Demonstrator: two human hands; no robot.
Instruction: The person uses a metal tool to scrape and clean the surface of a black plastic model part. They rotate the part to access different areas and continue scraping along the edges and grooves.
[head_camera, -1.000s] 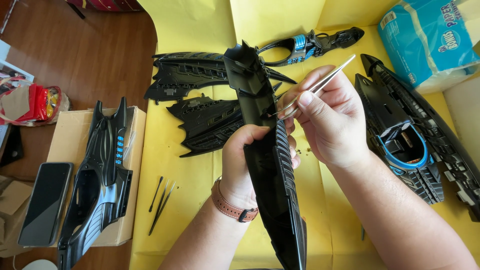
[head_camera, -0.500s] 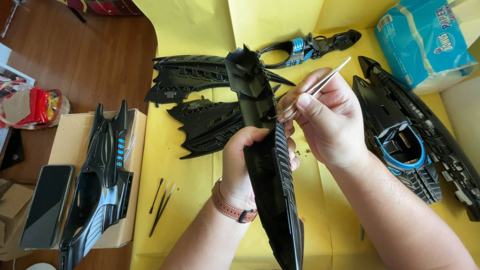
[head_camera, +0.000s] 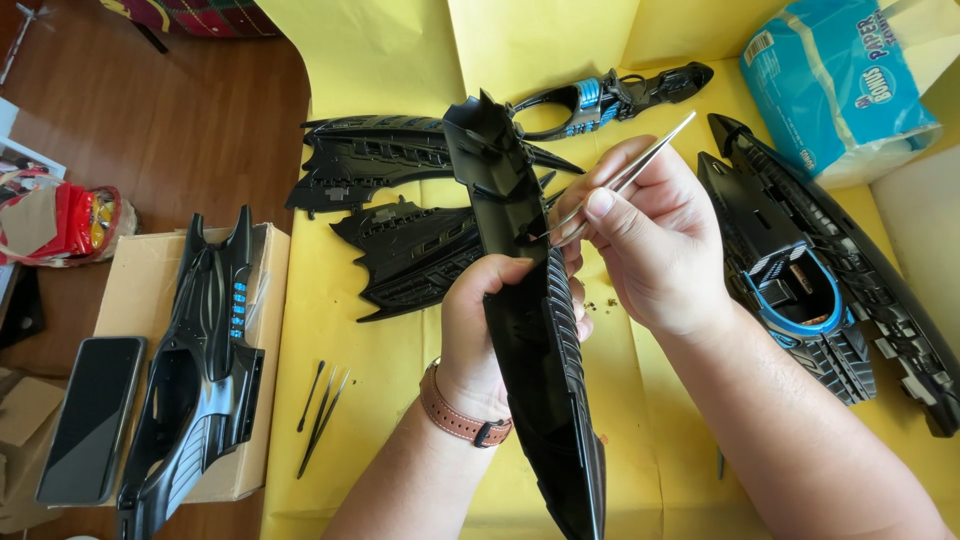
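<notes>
While your left hand (head_camera: 500, 330) grips the long black hull panel (head_camera: 545, 370) upright over the yellow worktop (head_camera: 380, 400), your right hand's (head_camera: 650, 250) fingers pinch metal tweezers (head_camera: 625, 180) shut, probing its inner face, perhaps on a tiny part. Wing pieces (head_camera: 400, 200) lie unassembled; a blue tissue pack (head_camera: 835, 85) sits top right, a cardboard box (head_camera: 140, 300) left.

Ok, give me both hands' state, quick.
Left hand: closed around the long black hull piece.
Right hand: pinching metal tweezers.
</notes>
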